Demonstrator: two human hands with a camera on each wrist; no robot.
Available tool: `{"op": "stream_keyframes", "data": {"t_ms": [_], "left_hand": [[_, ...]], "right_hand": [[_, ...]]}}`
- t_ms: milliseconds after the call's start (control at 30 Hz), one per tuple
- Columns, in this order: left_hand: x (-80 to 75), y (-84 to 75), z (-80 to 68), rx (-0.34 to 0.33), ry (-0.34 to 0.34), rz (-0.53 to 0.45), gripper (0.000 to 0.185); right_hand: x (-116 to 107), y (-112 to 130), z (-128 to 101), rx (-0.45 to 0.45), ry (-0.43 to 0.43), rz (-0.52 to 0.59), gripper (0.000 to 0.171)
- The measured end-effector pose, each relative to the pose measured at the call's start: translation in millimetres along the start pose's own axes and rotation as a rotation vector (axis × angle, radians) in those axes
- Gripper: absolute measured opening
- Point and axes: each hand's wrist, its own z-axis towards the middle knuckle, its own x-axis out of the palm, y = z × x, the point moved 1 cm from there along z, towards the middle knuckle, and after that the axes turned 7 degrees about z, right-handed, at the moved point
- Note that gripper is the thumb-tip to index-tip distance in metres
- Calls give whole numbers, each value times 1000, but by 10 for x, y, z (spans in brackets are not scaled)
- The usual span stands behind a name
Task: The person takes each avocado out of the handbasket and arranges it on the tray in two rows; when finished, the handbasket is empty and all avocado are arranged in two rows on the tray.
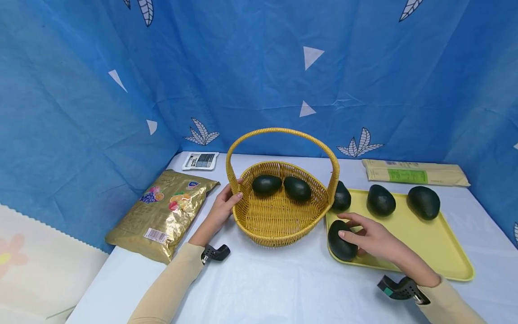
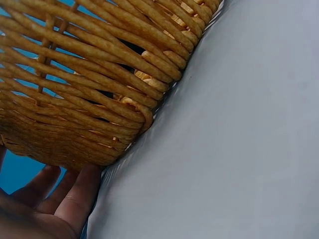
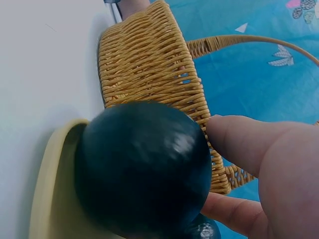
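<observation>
Head view puts a dark avocado (image 1: pixel 339 248) at the near left corner of the yellow tray (image 1: pixel 429 243), on the right side of your worktop (image 1: pixel 251 288). Your right hand (image 1: pixel 372 238) grips it between thumb and fingers. Close up, the avocado blocks much of the right wrist view, so you can't fairly tell whether it rests on the tray. Expect it to be firm, of modest weight and, judging by its gloss, rather slippery; take it round the widest part, without squeezing hard enough to bruise it.

Left of the tray, your left hand (image 1: pixel 222 204) holds the left rim of the wicker basket (image 1: pixel 273 238), which looks light and slightly springy. Two avocados (image 1: pixel 267 185) lie towards its far side.

Left of that hand sits a gold bag (image 1: pixel 166 216). Three more avocados (image 1: pixel 381 200) line the tray's far edge. Beyond, towards the worktop's far edge, are a small packet (image 1: pixel 201 161) left and a beige package (image 1: pixel 417 173) right.
</observation>
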Motion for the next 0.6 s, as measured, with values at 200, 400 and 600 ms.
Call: {"op": "stream_keyframes", "data": {"t_ms": [200, 400, 600], "left_hand": [[2, -2, 5, 2, -1, -4, 54], [4, -13, -1, 2, -4, -1, 54], [5, -11, 8, -8, -6, 15, 53]], "right_hand": [[-4, 4, -6, 4, -6, -1, 69], [-15, 19, -17, -2, -13, -5, 69], [-114, 61, -67, -86, -46, -41, 66]]}}
